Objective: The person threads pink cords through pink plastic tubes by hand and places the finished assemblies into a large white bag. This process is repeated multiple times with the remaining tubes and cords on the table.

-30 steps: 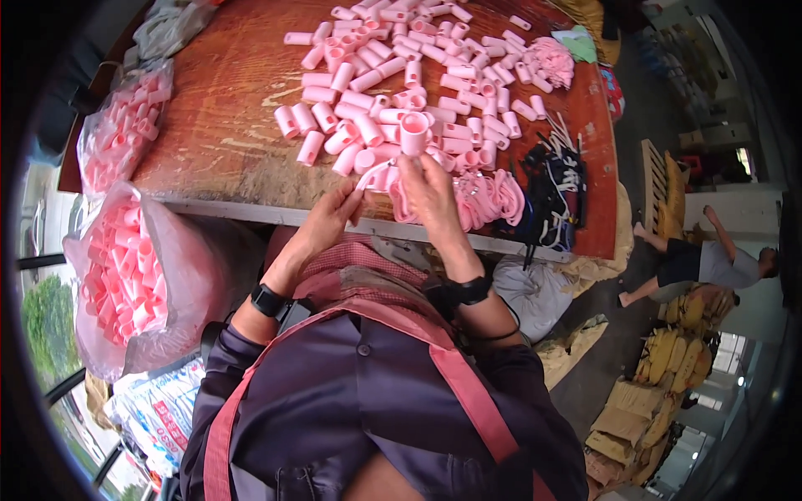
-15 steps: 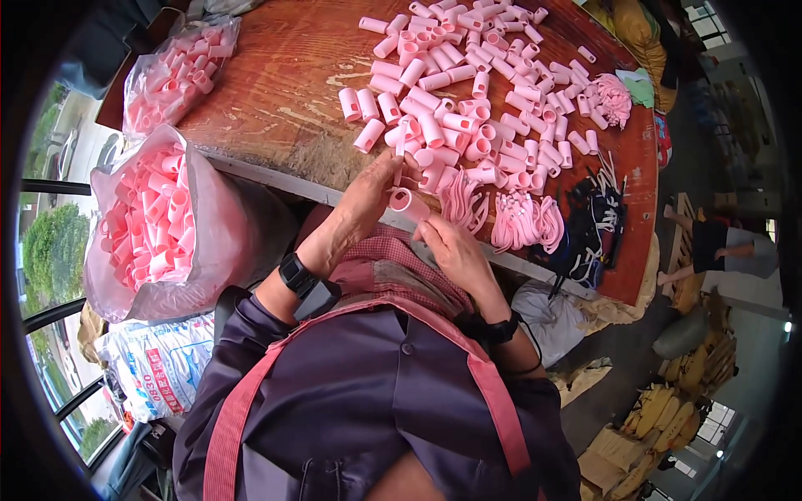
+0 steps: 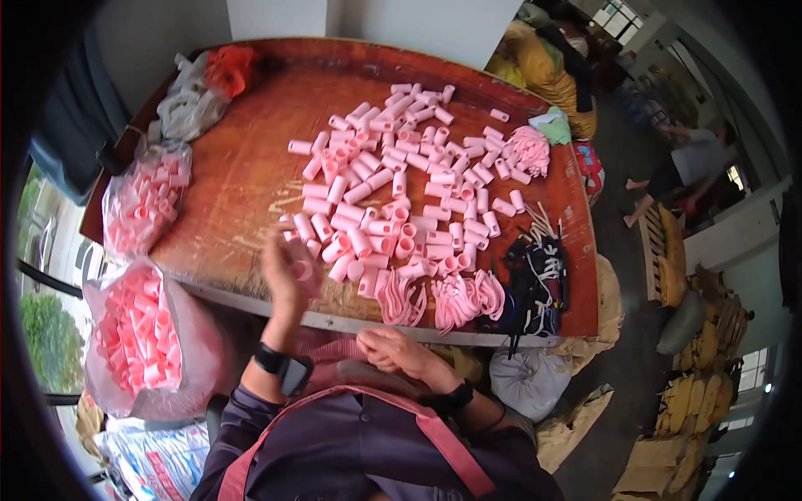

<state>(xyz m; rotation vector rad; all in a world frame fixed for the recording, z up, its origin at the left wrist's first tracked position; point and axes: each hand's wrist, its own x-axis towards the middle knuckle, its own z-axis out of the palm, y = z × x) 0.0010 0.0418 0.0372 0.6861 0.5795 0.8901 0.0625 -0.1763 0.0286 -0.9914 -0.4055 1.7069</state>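
My left hand (image 3: 282, 275) is raised over the near edge of the table, smeared by motion. Right beside its palm is a blurred pink tube (image 3: 304, 265); whether the fingers grip it I cannot tell. In front of my apron, just below the table edge, my right hand (image 3: 399, 352) is closed with its fingers curled together. What it holds, if anything, is hidden. Beyond both hands a loose heap of short pink tubes (image 3: 380, 177), some with a round side hole, covers the middle of the table. Bundles of pink cord (image 3: 464, 301) lie at the heap's near edge.
A large open bag of pink tubes (image 3: 225, 351) stands at the left, below a smaller clear bag (image 3: 149, 200) of them. Dark and white cords (image 3: 539, 271) lie at the table's right, a pink cord bundle (image 3: 530, 150) farther back. Another person (image 3: 693, 163) is at far right.
My hands have parted: the left moved left and up, the right drew toward my body. The tube held between them is no longer at my right fingertips. The view has tilted to show more table.
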